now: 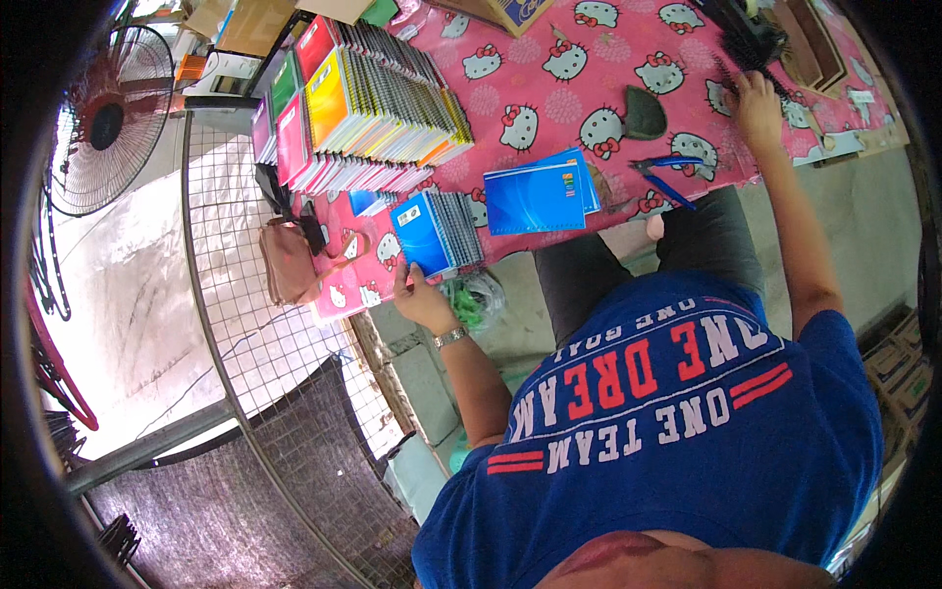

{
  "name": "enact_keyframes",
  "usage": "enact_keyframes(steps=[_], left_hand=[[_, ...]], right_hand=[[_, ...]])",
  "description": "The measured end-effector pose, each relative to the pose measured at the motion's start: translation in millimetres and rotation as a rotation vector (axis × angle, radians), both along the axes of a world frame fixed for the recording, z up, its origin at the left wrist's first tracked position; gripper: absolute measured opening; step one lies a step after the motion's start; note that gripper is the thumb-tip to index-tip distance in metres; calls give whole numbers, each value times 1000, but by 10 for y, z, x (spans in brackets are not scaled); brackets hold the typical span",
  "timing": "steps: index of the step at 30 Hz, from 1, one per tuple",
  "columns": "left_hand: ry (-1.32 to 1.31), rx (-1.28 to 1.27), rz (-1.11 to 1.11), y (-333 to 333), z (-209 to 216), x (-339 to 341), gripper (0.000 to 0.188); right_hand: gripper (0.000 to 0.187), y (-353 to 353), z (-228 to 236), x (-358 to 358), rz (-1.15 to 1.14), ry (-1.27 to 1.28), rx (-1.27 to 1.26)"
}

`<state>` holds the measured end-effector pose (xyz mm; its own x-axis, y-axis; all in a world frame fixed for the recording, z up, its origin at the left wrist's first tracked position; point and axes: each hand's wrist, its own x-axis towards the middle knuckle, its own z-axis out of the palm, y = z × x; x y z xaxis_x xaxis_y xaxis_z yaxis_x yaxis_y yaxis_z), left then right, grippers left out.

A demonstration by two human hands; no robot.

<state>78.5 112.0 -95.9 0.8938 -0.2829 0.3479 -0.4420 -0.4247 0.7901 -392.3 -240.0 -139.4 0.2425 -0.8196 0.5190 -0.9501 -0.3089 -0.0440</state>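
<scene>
Toward eleven o'clock sit blue-covered, spiral-bound paper notebooks [420, 238], your left hand [424, 302] at their near edge; at two, your right hand [757, 113] meets black wiry strands [754, 56] (can't tell either grip). Probably best: steady notebooks, free strands gently.

Shows pink with white, red-bowed cats on the tablecloth [628, 37], pale-streaked blue on the spiral notebooks [420, 236], blue on the plier handles [675, 161].
</scene>
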Motion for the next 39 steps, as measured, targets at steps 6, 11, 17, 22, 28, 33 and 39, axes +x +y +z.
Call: enact_keyframes(steps=[6, 11, 17, 22, 28, 33, 39], left_hand=[[-499, 264, -239, -317, 355, -472, 28], [-738, 396, -1098, -776, 606, -1293, 33], [-744, 495, -1245, -849, 612, -1215, 35], [-643, 515, -1290, -998, 1046, -1213, 27], [-664, 435, -1060, -1286, 930, -1416, 26], [-711, 276, -894, -1377, 826, -1534, 30], [-694, 189, -855, -1394, 707, -1584, 26]], right_hand=[[17, -394, -342, -439, -18, 184, 211], [20, -403, -194, -255, -27, 108, 140], [26, -230, 238, -29, 62, -90, 166], [27, 269, 633, 542, 520, -598, 232], [26, 1069, 1101, 1267, 994, -680, 535], [24, 1105, 1116, 1381, 984, -685, 458], [21, 1148, 1155, 1423, 1023, -694, 554]])
